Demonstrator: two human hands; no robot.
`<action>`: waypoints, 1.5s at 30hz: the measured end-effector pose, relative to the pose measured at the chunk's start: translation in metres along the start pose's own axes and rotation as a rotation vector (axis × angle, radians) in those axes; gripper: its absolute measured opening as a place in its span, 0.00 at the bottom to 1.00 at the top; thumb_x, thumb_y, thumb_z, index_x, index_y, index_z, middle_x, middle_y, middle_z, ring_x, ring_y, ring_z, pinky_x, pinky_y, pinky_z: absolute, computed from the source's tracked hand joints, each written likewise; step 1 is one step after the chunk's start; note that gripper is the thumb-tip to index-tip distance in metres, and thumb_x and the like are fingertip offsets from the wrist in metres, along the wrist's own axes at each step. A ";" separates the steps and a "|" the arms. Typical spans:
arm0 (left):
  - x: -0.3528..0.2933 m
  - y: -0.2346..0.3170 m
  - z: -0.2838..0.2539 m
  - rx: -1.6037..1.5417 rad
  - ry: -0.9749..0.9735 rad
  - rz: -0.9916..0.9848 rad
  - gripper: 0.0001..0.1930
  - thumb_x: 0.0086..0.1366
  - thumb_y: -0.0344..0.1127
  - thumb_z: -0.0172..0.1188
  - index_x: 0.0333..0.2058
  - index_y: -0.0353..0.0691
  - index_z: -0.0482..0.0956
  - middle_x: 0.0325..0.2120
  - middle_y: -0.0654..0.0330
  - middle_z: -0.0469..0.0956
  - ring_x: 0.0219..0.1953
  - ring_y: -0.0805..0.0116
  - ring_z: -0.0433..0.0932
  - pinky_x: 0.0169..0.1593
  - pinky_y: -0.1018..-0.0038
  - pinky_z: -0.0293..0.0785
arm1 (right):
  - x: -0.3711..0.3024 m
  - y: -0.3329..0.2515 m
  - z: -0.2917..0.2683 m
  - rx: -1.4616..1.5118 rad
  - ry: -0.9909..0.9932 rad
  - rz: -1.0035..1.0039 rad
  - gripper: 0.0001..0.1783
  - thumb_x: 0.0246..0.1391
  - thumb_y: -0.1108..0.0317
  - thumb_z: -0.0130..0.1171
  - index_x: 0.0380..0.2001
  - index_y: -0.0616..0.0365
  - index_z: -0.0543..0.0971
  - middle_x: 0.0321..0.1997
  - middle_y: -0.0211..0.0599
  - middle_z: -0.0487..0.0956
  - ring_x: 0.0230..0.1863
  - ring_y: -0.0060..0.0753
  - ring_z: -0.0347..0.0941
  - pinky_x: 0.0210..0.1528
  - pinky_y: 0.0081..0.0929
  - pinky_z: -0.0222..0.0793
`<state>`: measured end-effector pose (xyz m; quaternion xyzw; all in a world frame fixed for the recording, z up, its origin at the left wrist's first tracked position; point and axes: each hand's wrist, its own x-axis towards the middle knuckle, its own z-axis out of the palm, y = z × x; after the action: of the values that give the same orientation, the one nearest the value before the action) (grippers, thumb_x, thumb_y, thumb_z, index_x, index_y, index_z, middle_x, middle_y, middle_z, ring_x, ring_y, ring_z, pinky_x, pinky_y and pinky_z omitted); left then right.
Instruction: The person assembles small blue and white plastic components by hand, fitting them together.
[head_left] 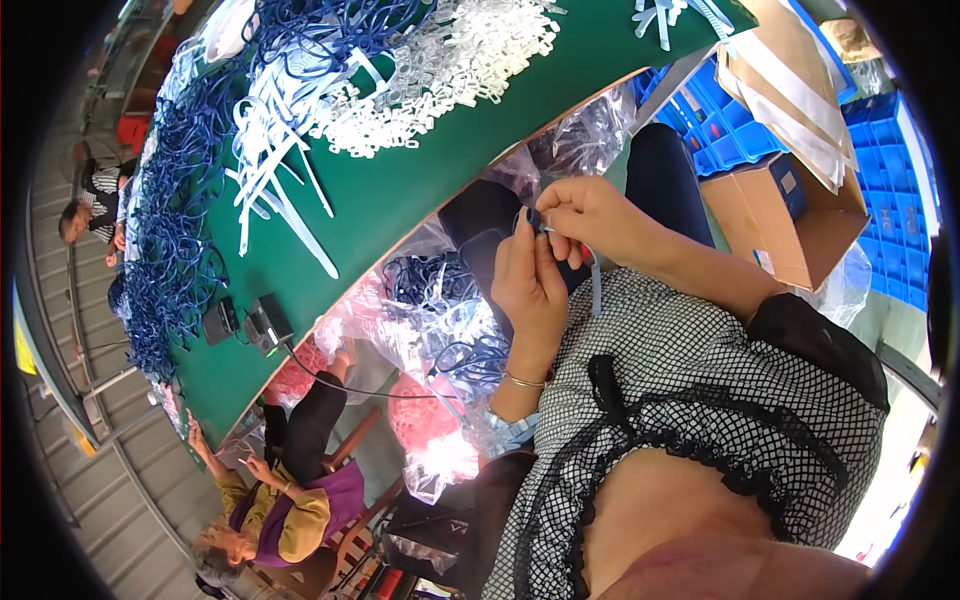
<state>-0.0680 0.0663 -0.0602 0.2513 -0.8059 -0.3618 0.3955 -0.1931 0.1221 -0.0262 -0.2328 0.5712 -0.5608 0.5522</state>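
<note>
My left hand [530, 275], with a bracelet at the wrist, is closed with thumb and fingertips pinched together. Close against it, the fingers of my right hand [592, 215] pinch as well. Between them is a narrow pale strap [597, 288], its end hanging below my right fingers. A small dark blue piece [533, 216] shows at the left fingertips; its exact shape is too small to tell. Both hands are above my lap, off the edge of the green table [300, 290].
On the table lie a heap of small clear buckles [440, 85], pale straps [290, 160], dark blue cords [175, 230] and a black device [267, 322]. Plastic bags [430, 400] hang below. A cardboard box [790, 225] and blue crates [895, 210] stand right. Other people [300, 515] sit left.
</note>
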 end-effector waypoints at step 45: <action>0.019 0.008 -0.030 -0.567 -0.443 -0.401 0.06 0.57 0.25 0.55 0.33 0.29 0.76 0.19 0.64 0.69 0.21 0.80 0.64 0.25 0.82 0.59 | 0.015 0.002 -0.058 0.132 -0.184 -0.103 0.15 0.55 0.60 0.52 0.38 0.60 0.74 0.33 0.32 0.76 0.29 0.21 0.73 0.31 0.19 0.69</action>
<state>-0.0551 0.0460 -0.0325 0.2005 -0.6752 -0.6846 0.1879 -0.2479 0.1315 -0.0475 -0.2755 0.4670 -0.6013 0.5869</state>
